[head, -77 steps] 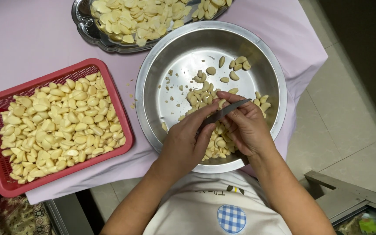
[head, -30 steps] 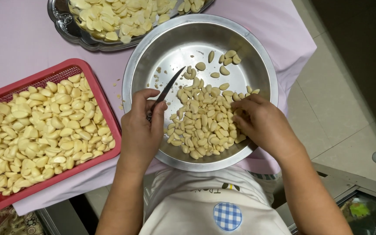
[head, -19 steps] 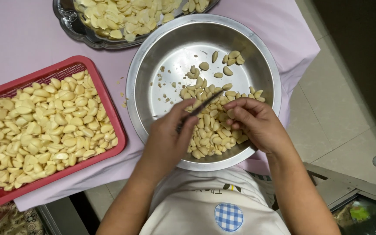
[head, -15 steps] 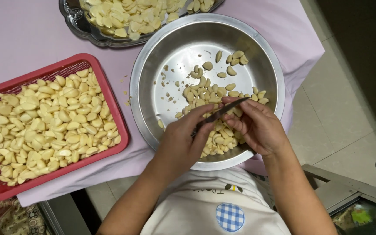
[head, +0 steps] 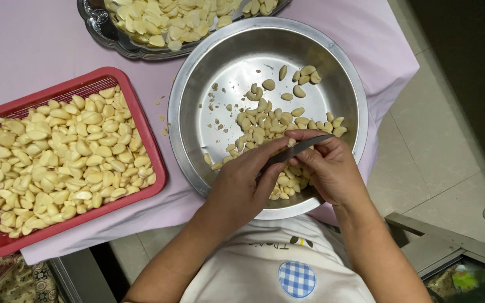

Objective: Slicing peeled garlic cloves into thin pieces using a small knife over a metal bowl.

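Both my hands meet over the near side of a large steel bowl (head: 197, 73). My left hand (head: 239, 188) grips a small knife (head: 305, 146), its dark blade pointing right. My right hand (head: 329, 171) pinches a garlic clove against the blade with its fingertips; the clove is mostly hidden by my fingers. Peeled garlic cloves (head: 265, 120) lie in a loose heap in the bowl, under and beyond my hands, with small trimmed bits scattered on the bowl's left side.
A red plastic basket (head: 144, 120) heaped with peeled cloves (head: 63, 163) sits left of the bowl. A metal tray (head: 102, 33) of cut garlic (head: 169, 17) stands at the back. All rest on a pink cloth (head: 40, 45). Tiled floor (head: 439, 146) lies to the right.
A second ago my left hand with the knife was apart from the right, which reached into the cloves. The hands then came together over the bowl's near side, blade against the right fingertips.
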